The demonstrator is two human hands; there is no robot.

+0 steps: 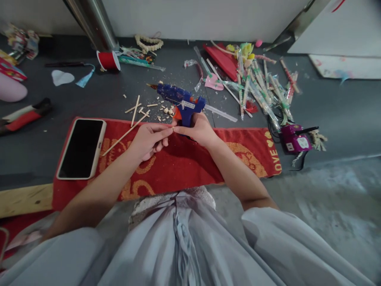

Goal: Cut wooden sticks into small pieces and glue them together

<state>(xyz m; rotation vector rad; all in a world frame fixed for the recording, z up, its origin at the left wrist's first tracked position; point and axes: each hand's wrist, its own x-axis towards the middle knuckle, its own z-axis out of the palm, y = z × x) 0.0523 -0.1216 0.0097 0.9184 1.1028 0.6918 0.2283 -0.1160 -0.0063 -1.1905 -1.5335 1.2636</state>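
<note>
My left hand [150, 139] and my right hand [198, 129] meet over a red cloth [190, 167], fingertips pinched together on a tiny pale piece I can barely see. A blue glue gun [181, 102] with an orange trigger lies just beyond my right hand, nozzle pointing left; whether the hand touches its handle I cannot tell. A long thin wooden stick [125, 135] lies by my left hand, apart from it. Short cut stick pieces and crumbs [154, 109] are scattered left of the gun.
A phone [81, 147] lies dark on the cloth's left end. A purple power strip [294, 141] sits at right, wrapped chopsticks [262, 87] behind it. A red spool [108, 60] and a metal leg [93, 24] stand at the back. A wooden plank [24, 198] is near left.
</note>
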